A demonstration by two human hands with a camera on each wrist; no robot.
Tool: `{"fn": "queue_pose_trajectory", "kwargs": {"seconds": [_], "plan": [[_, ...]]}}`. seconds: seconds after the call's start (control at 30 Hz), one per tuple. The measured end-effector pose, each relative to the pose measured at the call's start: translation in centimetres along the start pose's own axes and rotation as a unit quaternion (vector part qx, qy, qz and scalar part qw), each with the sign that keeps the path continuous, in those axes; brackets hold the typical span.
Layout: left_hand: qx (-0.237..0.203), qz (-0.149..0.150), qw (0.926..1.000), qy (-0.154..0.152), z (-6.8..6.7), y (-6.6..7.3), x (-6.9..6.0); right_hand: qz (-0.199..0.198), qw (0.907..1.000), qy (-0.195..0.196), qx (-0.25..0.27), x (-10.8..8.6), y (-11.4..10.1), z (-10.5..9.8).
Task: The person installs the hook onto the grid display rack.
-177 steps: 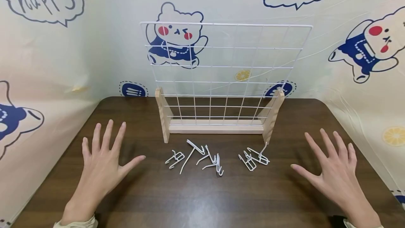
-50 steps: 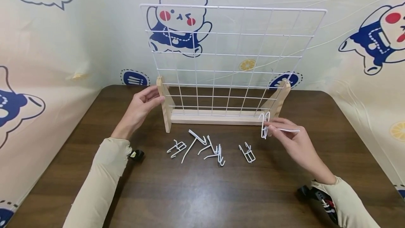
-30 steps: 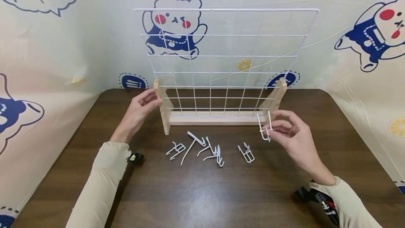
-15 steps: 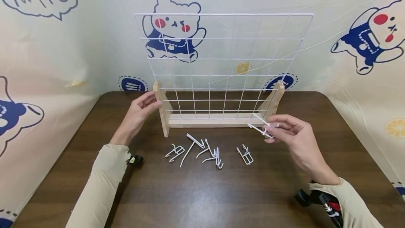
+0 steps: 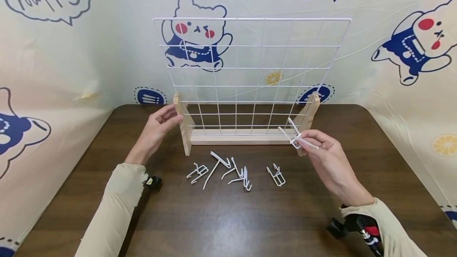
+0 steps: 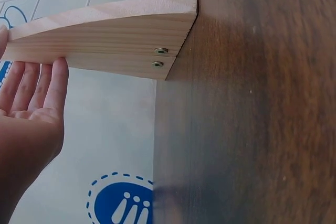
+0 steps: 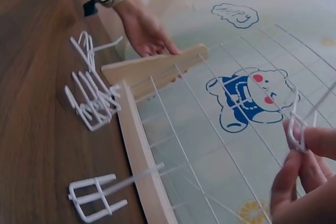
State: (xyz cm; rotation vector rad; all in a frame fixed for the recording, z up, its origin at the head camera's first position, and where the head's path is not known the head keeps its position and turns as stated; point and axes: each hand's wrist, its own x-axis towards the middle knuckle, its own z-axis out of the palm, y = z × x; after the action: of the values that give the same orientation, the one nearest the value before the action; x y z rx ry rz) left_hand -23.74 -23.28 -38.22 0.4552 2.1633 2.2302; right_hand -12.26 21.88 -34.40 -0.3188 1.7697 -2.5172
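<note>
A white wire grid panel (image 5: pixel 250 19) stands upright in a light wooden stand (image 5: pixel 242 140). My left hand (image 5: pixel 154 130) holds the stand's left side board (image 6: pixel 105 35), thumb at the front and fingers behind. My right hand (image 5: pixel 333 163) pinches a white wire display hook (image 5: pixel 294 139) in front of the grid's lower right corner. Two prongs of the hook point up and left; its long arm lies along the fingers. In the right wrist view, thumb and fingertips hold the hook (image 7: pixel 295 129), apart from the grid as far as I can tell.
Several more white hooks lie on the brown table (image 5: pixel 214 225) before the stand: a group (image 5: pixel 233 171) left of centre, one hook (image 5: pixel 198 173) at its left and a single one (image 5: pixel 276 175) to the right. A patterned cloth (image 5: pixel 118 50) hangs behind.
Since the first frame, my left hand has come to the stand and my right hand has picked up a hook from the right-hand pair. Lately my right hand has been turning that hook.
</note>
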Motion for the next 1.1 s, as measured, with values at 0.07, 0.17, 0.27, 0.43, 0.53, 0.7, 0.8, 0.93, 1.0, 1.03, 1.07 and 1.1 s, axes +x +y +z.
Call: {"fn": "queue_pose_trajectory", "kwargs": {"seconds": [0.07,0.17,0.27,0.43,0.53,0.7,0.8,0.93,1.0,1.03,1.07,1.1], "plan": [[0.005,-0.003,1.0000,0.005,0.0,0.0,0.0,-0.003,0.9997,0.009,0.022,0.1,0.0,0.1],[0.014,-0.007,0.9998,0.012,0.0,0.0,0.0,-0.012,0.9979,0.015,0.062,0.1,0.0,0.2],[0.015,-0.007,0.9998,0.015,0.0,0.1,-0.1,-0.017,0.9958,0.005,0.090,0.2,0.0,0.2],[0.018,-0.011,0.9996,0.018,-0.1,0.2,-0.2,-0.032,0.9955,-0.021,0.086,0.6,-0.3,0.1],[0.019,-0.010,0.9996,0.019,-0.1,0.2,-0.3,-0.068,0.9961,-0.019,0.053,0.7,-0.5,0.0],[0.016,-0.006,0.9997,0.016,-0.2,0.2,-0.3,-0.119,0.9924,-0.020,0.022,1.1,-1.4,-0.1],[0.015,-0.008,0.9997,0.014,-0.2,0.1,-0.3,-0.137,0.9902,-0.023,0.015,1.5,-2.0,-0.3],[0.018,-0.013,0.9997,0.013,-0.2,0.1,-0.2,-0.150,0.9879,-0.026,0.028,2.1,-2.7,-0.4],[0.018,-0.012,0.9997,0.011,-0.1,0.1,-0.2,-0.152,0.9867,-0.029,0.049,2.4,-3.0,-0.4],[0.018,-0.011,0.9997,0.009,-0.1,0.1,-0.1,-0.153,0.9864,-0.028,0.054,2.5,-3.1,-0.4],[0.018,-0.010,0.9998,0.008,-0.1,0.0,-0.1,-0.153,0.9861,-0.026,0.059,2.6,-3.2,-0.4],[0.018,-0.009,0.9998,0.009,-0.1,0.0,-0.1,-0.152,0.9863,-0.023,0.060,2.7,-3.4,-0.4]]}}
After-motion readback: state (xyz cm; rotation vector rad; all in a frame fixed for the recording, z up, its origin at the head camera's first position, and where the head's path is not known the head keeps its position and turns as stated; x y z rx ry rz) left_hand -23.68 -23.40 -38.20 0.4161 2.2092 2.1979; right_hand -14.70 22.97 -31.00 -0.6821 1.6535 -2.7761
